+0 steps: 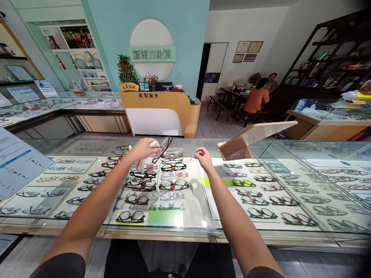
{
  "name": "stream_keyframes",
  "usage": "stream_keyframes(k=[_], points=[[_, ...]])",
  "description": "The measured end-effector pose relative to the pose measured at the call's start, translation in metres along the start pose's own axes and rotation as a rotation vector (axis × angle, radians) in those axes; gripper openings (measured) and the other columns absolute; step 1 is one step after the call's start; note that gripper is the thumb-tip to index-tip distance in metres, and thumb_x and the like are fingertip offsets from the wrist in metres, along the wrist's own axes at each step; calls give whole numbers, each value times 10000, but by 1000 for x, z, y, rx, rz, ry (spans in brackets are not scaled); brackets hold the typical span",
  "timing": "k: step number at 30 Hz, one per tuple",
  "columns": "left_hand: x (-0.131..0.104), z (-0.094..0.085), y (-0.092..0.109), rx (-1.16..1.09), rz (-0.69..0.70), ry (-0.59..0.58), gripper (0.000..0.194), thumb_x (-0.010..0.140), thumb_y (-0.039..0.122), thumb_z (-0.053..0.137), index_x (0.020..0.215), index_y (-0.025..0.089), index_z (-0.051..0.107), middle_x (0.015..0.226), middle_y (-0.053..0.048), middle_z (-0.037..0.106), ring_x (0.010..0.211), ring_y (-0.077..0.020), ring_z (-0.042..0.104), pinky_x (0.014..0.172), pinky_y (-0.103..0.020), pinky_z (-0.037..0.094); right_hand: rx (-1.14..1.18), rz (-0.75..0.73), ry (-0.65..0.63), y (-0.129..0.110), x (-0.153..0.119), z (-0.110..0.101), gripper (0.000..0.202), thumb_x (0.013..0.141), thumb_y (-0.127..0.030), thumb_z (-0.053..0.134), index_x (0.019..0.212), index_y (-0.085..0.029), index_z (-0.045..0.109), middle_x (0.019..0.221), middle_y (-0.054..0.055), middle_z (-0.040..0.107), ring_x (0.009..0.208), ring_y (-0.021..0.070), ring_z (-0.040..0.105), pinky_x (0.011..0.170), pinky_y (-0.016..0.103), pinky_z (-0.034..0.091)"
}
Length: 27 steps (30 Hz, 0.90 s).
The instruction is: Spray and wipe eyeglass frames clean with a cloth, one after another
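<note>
Above the smooth, clear glass top of a long display case (194,226), the left hand (144,149) grips a pair of dark, thin-rimmed glasses (163,150), tilted steeply, together with a soft, crumpled white cloth (154,144). Well apart from it, the right hand (203,157) is loosely clenched, fingers curled toward the thumb, with nothing visible in its grasp. Just beyond the right hand, a flat, pale wooden stand (257,133) leans at an angle on the glass.

Inside the case, folded spectacles with rounded lenses lie in rows on smooth, pale panels, some edged or backed in bright green; several carry small red or orange tags. Farther back stand a curved, wood-toned counter (185,112) with a white front panel and, near a dark table, a seated person in an orange top (256,99).
</note>
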<state>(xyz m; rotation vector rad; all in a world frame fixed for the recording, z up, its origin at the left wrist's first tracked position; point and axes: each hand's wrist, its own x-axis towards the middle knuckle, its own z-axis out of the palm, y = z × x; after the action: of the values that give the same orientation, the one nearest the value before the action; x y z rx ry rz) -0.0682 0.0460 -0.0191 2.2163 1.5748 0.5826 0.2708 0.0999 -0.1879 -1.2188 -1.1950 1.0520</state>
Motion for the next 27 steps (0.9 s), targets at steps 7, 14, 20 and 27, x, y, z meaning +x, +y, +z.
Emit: stream_keyframes(k=[7, 14, 20, 27], points=[[1, 48, 4, -454, 55, 133, 517, 798, 669, 683, 965, 182, 728, 826, -20, 687, 753, -182, 588, 739, -299, 475, 230, -95, -116, -34, -30, 26, 235, 964, -350, 823, 1096, -191, 711, 926, 3, 746, 837, 180, 728, 868, 382, 646], [-1, 89, -3, -697, 17, 217, 485, 758, 662, 762, 870, 196, 688, 854, -46, 694, 800, -197, 604, 772, -320, 498, 419, -95, -240, -63, -60, 49, 265, 691, -244, 743, 937, -264, 646, 701, -66, 662, 711, 173, 667, 847, 372, 592], [-21, 105, -3, -803, -9, 242, 428, 791, 619, 784, 844, 202, 706, 866, -52, 727, 819, -208, 641, 789, -327, 524, 474, -58, -321, -67, -73, 61, 295, 647, -173, 690, 925, -269, 659, 697, -55, 685, 700, 177, 645, 778, 336, 543], [-31, 104, -2, -864, 38, 218, 361, 791, 549, 824, 796, 203, 722, 888, -53, 736, 856, -213, 648, 824, -327, 511, 505, -34, -370, -71, -85, 68, 258, 730, -204, 774, 954, -269, 664, 729, -46, 685, 723, 181, 650, 808, 352, 550]])
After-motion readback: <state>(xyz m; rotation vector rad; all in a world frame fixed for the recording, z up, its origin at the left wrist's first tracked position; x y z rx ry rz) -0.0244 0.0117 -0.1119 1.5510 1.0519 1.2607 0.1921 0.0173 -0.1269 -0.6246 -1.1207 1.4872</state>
